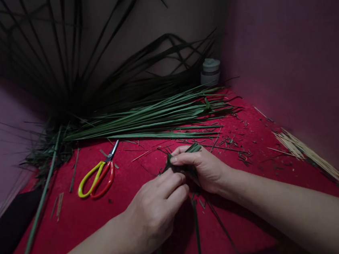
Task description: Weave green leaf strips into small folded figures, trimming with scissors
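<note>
My right hand (205, 167) is closed around a small bundle of dark green leaf strips (193, 148), its thumb lying across the near side. My left hand (161, 206) is closed beside it, the fingers curled against the lower left of the same bundle; the fingertips are partly hidden. Long narrow strips (197, 233) hang down below the two hands toward the near edge. Scissors (110, 164) with one yellow and one red handle lie on the red cloth (126, 180) left of the hands, their blades toward the back.
Behind the hands lies a pile of long green leaves (156, 118), with tall dark fronds behind. A white lidded container (210, 72) stands at the back. Thin pale sticks (305, 153) lie at the right, and leaf scraps (231, 141) are scattered nearby. A long stalk (41, 209) crosses the left side.
</note>
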A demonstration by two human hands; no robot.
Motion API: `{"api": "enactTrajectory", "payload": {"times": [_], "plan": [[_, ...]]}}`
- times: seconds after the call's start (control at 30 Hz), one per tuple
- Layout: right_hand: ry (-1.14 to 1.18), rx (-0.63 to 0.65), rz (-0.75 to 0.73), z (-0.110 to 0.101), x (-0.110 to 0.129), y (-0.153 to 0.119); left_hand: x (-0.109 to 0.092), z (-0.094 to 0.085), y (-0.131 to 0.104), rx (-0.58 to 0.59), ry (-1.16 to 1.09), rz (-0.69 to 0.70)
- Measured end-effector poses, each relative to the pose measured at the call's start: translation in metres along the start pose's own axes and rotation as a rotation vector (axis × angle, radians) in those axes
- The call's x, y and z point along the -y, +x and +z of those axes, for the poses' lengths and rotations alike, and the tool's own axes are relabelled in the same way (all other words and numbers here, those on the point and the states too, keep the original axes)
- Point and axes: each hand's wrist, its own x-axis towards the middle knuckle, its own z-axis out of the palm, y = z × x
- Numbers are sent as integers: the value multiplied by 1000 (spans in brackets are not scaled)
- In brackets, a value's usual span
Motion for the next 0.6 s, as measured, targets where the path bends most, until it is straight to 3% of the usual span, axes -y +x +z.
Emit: {"api": "enactTrajectory", "payload": {"times": [0.1, 0.3, 0.47, 0.53, 0.6], "plan": [[-11, 49, -9, -1, -1, 1, 1, -1, -1, 34, -29, -41], [-175, -42, -25, 0, -3, 1, 0, 0, -3, 119, -82, -46], [-140, -51, -37, -1, -2, 0, 0, -18, 2, 169, -333, -87], [-103, -30, -21, -3, 1, 1, 5, -28, 3, 42, -489, -225], [-79, -24, 13, -6, 5, 2, 12, -33, 4, -217, -594, -508]]}}
